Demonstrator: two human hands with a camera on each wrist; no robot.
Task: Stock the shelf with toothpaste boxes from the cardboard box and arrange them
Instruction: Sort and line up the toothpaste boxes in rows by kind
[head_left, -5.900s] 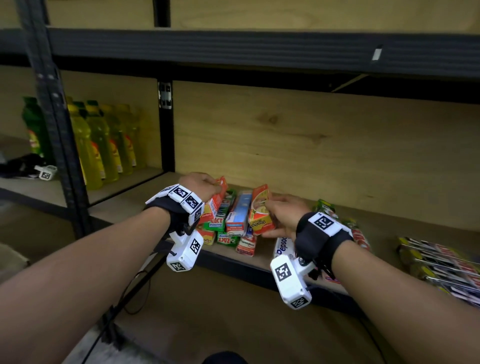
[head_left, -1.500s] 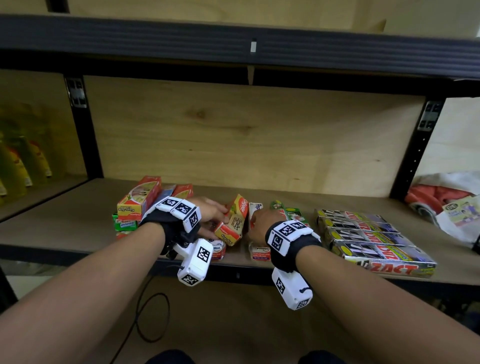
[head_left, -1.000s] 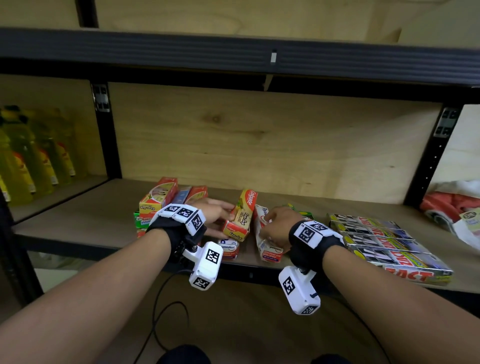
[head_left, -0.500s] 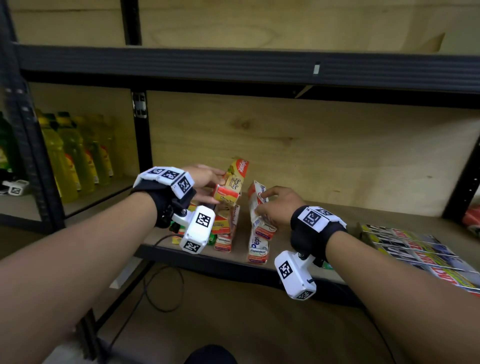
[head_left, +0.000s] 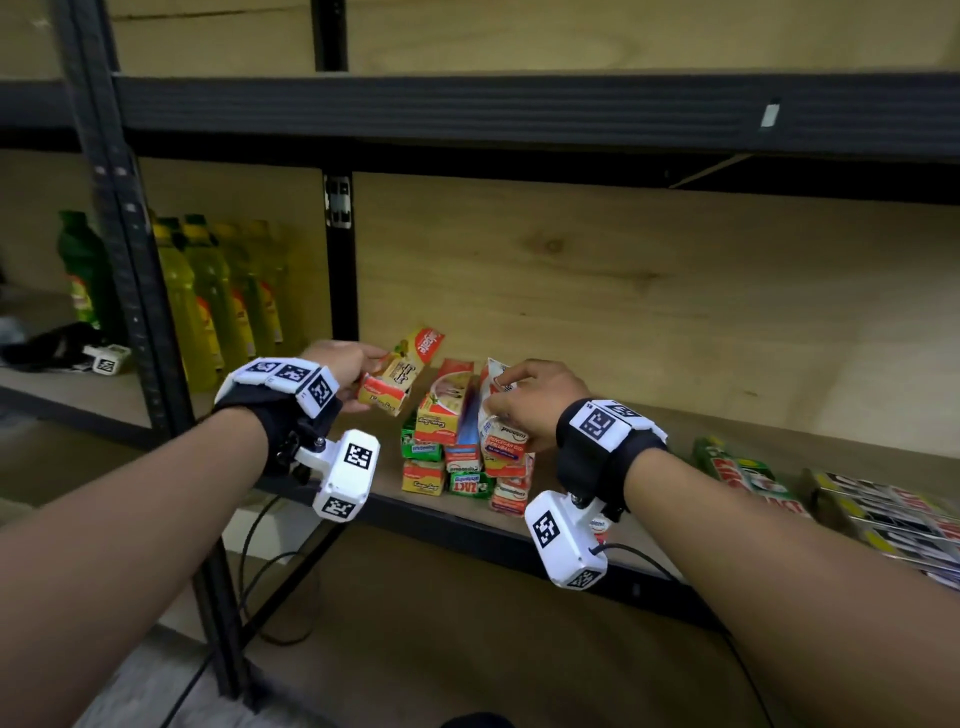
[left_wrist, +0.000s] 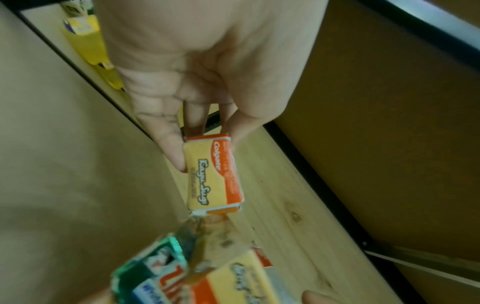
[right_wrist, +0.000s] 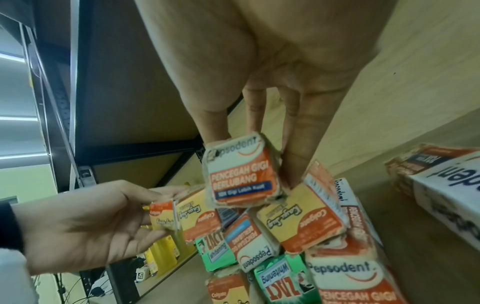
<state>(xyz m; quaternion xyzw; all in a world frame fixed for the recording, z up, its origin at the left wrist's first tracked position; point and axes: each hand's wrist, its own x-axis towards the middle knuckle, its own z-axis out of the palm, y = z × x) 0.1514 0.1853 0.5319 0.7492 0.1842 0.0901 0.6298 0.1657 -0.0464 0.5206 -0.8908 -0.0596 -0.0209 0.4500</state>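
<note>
A: Hands?

B: Left hand pinches a yellow Colgate box by one end, thumb on one side, fingers on the other. It's in the air, tilted, far end up toward the back panel. Right hand grasps a white-and-orange Pepsodent box, fingertips on both side faces, at the top right of the pile.

A: What does the next move turn on?

B: The Colgate box sits just left of and above the stack. Its long axis runs front-to-back like the stacked boxes, only pitched up. The left hand is nearer the stack's left column, the right hand already at the right column. My read: level the Colgate box and set it on the left side while the right hand squares the Pepsodent box. The stack looks uneven, so a nudge could topple it.

A: Containers?

B: The cardboard box isn't in any view. The shelf carries the stack near its front edge: Colgate, Pepsodent and green Zact boxes, a few layers high. Long flat boxes lie to the right, well apart. The next bay left holds yellow bottles.

A: Progress?

B: Midway, I'd guess. Can't tell how many boxes remain.
</note>
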